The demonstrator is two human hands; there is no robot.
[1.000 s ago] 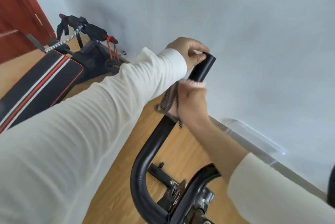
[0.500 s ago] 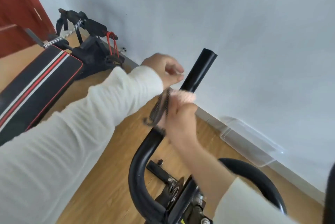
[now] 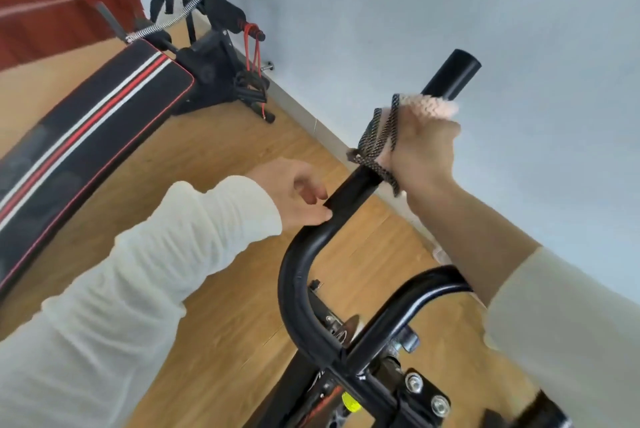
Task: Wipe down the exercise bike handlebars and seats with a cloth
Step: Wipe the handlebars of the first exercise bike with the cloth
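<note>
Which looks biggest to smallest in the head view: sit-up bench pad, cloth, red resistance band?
1. sit-up bench pad, by far the largest in frame.
2. cloth, wrapped around the handlebar in the right hand, partly hidden by it.
3. red resistance band, though it is farther away, so apparent size only.

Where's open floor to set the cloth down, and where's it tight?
Free: wood floor between the sit-up bench and the handlebar, and the strip along the baseboard. Crowded: the bar itself, with the right hand wrapping the cloth and the left hand just below; also the clamp bolts.
</note>
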